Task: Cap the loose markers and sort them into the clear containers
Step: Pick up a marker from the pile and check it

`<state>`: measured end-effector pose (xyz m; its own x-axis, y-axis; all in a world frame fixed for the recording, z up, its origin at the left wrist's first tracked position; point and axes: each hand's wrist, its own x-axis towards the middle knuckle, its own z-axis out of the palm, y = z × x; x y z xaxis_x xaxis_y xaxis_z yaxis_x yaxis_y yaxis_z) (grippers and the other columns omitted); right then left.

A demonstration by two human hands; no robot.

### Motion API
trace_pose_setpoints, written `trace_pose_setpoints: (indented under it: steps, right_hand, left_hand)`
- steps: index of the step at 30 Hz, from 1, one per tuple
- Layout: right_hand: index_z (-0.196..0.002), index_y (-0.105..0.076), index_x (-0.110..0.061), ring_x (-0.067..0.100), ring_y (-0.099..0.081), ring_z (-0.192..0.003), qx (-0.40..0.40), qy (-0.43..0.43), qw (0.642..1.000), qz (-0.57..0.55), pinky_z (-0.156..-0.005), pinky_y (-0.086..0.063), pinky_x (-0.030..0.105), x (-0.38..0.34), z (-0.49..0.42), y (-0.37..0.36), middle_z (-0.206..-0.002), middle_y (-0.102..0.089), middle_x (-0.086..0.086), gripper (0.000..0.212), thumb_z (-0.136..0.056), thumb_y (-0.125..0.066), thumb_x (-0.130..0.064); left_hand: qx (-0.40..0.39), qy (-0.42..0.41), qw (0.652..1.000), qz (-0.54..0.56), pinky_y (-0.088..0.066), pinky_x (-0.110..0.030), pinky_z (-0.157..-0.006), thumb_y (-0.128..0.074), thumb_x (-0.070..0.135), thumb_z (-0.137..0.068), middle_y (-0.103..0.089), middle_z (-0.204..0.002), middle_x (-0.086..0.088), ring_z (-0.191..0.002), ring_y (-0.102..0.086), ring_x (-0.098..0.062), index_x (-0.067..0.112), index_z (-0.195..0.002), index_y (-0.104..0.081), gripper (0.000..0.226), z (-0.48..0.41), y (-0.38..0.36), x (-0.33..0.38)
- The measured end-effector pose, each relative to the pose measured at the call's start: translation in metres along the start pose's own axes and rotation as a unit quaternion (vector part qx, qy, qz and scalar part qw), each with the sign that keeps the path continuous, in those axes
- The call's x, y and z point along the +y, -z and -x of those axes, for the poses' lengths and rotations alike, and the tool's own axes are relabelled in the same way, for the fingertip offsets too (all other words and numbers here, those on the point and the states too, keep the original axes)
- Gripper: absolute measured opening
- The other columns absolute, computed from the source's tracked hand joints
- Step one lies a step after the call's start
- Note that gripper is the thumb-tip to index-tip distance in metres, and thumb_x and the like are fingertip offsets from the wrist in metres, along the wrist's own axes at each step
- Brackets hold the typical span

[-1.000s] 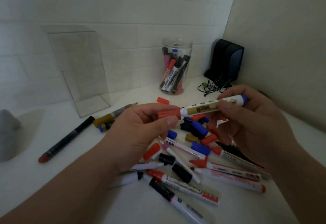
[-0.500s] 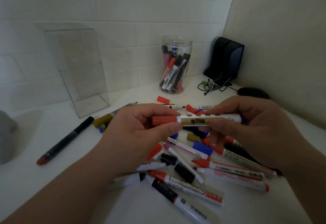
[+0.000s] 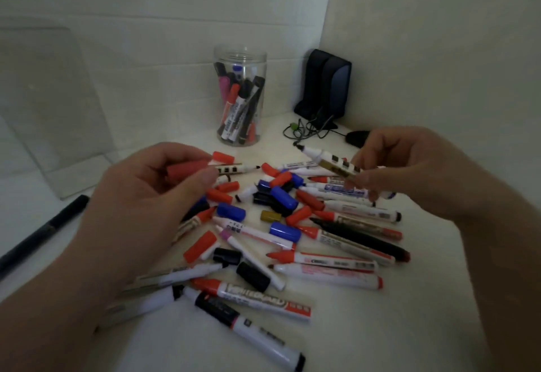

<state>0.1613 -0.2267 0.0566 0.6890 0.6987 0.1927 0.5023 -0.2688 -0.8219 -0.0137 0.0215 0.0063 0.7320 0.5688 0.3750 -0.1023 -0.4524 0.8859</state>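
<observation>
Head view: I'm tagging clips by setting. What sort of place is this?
Likely a home or office desk corner: a white tabletop strewn with markers, a clear jar holding more, and a dark speaker-like box with tangled cables.

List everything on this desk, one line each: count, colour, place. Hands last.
jar: one, clear, back centre, several markers inside
box: one, clear, back left
loose markers: many, mostly white barrels with red, black or blue ends, piled mid-desk
loose caps: many, red, blue and black, one gold, among the pile
pen: one, black, far left
stand: one, dark, back right corner
cable: one, dark, in front of the stand
left hand: pinches a red cap
right hand: holds an uncapped marker, white with gold label
</observation>
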Motion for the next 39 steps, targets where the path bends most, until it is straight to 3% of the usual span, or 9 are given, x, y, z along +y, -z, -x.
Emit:
trace_pose_setpoints:
  steps: [5, 8, 12, 16, 20, 24, 29, 34, 39]
  right_hand:
    - [-0.064, -0.068, -0.027, 0.009, -0.059, -0.057, -0.078, -0.091, 0.968, 0.222, -0.06, -0.05, 0.032, -0.001, 0.004, 0.017, -0.084, -0.075, -0.003, 0.028, -0.059, -0.083, -0.05]
    - [-0.071, -0.069, -0.034, -0.004, -0.062, -0.068, -0.135, -0.109, 0.934, 0.311, -0.059, -0.044, 0.013, -0.005, 0.002, 0.007, -0.081, -0.07, -0.02, 0.018, -0.072, -0.083, -0.045]
    - [-0.082, -0.065, -0.03, 0.002, -0.06, -0.086, -0.208, -0.127, 0.904, 0.352, -0.073, -0.048, 0.02, -0.006, 0.0, -0.016, -0.092, -0.063, -0.016, 0.016, -0.081, -0.078, -0.04]
    - [-0.088, -0.065, -0.031, 0.005, -0.057, -0.093, -0.231, -0.139, 0.898, 0.347, -0.086, -0.051, 0.026, -0.009, 0.0, -0.016, -0.099, -0.06, -0.015, 0.017, -0.081, -0.077, -0.041]
    - [-0.08, -0.065, -0.029, 0.008, -0.063, -0.078, -0.03, -0.12, 0.952, 0.281, -0.065, -0.05, 0.022, 0.008, -0.01, 0.008, -0.083, -0.066, -0.01, 0.019, -0.08, -0.077, -0.043]
    - [-0.075, -0.063, -0.031, 0.002, -0.056, -0.07, 0.178, -0.186, 0.929, 0.267, -0.055, -0.037, 0.019, 0.06, -0.03, 0.03, -0.08, -0.065, -0.01, 0.017, -0.088, -0.073, -0.026]
    - [-0.077, -0.065, -0.036, 0.0, -0.052, -0.075, 0.119, -0.202, 0.932, 0.278, -0.059, -0.036, 0.016, 0.089, -0.04, 0.027, -0.085, -0.058, -0.016, 0.023, -0.09, -0.069, -0.018]
    - [-0.082, -0.069, -0.031, 0.002, -0.051, -0.072, 0.118, -0.19, 0.934, 0.277, -0.055, -0.035, 0.015, 0.084, -0.04, 0.03, -0.081, -0.055, -0.017, 0.019, -0.088, -0.069, -0.014]
    - [-0.083, -0.072, -0.032, 0.005, -0.056, -0.074, 0.008, -0.215, 0.93, 0.298, -0.057, -0.039, 0.017, 0.07, -0.038, 0.03, -0.083, -0.06, -0.012, 0.016, -0.088, -0.07, -0.017]
  left_hand:
    - [-0.087, -0.004, 0.993, -0.074, -0.052, -0.028, -0.076, -0.076, 0.042, -0.067, -0.074, -0.087, 0.018, -0.082, -0.07, -0.004, 0.049, -0.091, -0.068, 0.026, 0.011, -0.013, -0.005]
    - [-0.063, 0.011, 0.997, -0.053, -0.055, -0.023, -0.067, -0.071, 0.045, -0.062, -0.074, -0.086, 0.017, -0.081, -0.07, -0.005, 0.049, -0.089, -0.07, 0.028, 0.012, -0.017, -0.006]
    - [-0.045, 0.053, 0.997, -0.014, -0.061, -0.038, -0.072, -0.071, 0.042, -0.062, -0.076, -0.088, 0.013, -0.082, -0.071, -0.009, 0.046, -0.088, -0.073, 0.026, 0.013, -0.023, -0.006]
    - [-0.077, 0.045, 0.993, -0.076, -0.059, -0.044, -0.081, -0.065, 0.085, -0.057, -0.074, -0.096, 0.023, -0.09, -0.071, -0.006, 0.05, -0.098, -0.071, 0.055, 0.016, -0.025, 0.002]
    - [-0.08, 0.014, 0.989, -0.127, -0.055, -0.04, -0.092, -0.069, 0.063, -0.064, -0.069, -0.102, 0.031, -0.097, -0.067, -0.003, 0.059, -0.098, -0.067, 0.034, 0.011, -0.029, 0.003]
    - [-0.112, -0.006, 0.985, -0.13, -0.048, -0.022, -0.074, -0.064, 0.052, -0.075, -0.065, -0.094, 0.033, -0.085, -0.063, 0.004, 0.054, -0.089, -0.069, 0.016, -0.002, -0.044, 0.015]
    - [-0.091, 0.031, 0.99, -0.106, -0.041, -0.018, -0.066, -0.066, 0.042, -0.088, -0.067, -0.086, 0.02, -0.079, -0.062, -0.004, 0.048, -0.088, -0.066, 0.006, -0.026, -0.061, 0.029]
    - [-0.051, 0.054, 0.994, -0.076, -0.051, -0.033, -0.081, -0.069, 0.041, -0.086, -0.068, -0.094, 0.017, -0.089, -0.062, -0.007, 0.047, -0.089, -0.068, 0.007, -0.017, -0.069, 0.024]
    - [-0.064, 0.016, 0.993, -0.102, -0.043, -0.021, -0.068, -0.066, 0.042, -0.085, -0.064, -0.085, 0.026, -0.079, -0.06, 0.002, 0.048, -0.089, -0.065, 0.008, -0.005, -0.059, 0.017]
